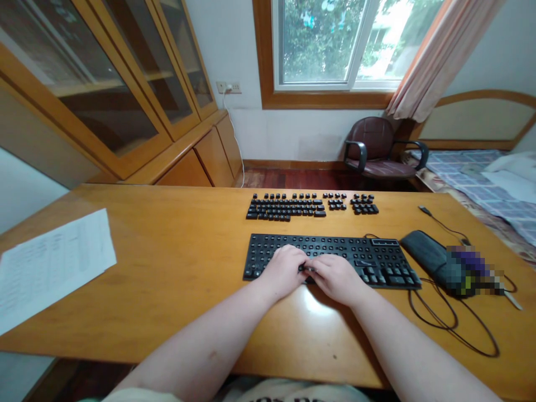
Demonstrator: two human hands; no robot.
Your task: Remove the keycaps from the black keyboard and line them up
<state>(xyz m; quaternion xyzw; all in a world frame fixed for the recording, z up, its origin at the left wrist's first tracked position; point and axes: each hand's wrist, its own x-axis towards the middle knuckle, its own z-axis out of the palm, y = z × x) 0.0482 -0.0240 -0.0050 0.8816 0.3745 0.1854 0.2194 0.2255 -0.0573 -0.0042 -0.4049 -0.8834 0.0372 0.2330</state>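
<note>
A black keyboard [355,245] lies on the wooden desk in front of me, with bare key switches across much of it and keycaps still on its lower right part. Over its lower left middle my left hand [287,269] rests with curled fingers, a small dark piece at its fingertips. My right hand [338,277] meets it there, thumb and fingers pinched around something small and thin. Fingers hide most of what is held, so I cannot tell its kind. Behind the keyboard, loose black keycaps [288,209] are laid out in rows like a keyboard.
Printed paper sheets [58,265] lie at the desk's left. On the right are a dark pouch [431,257], a blurred purple item [473,262], a looped black cable [456,328] and a USB plug [425,210]. An armchair [372,145] stands beyond the desk [176,251].
</note>
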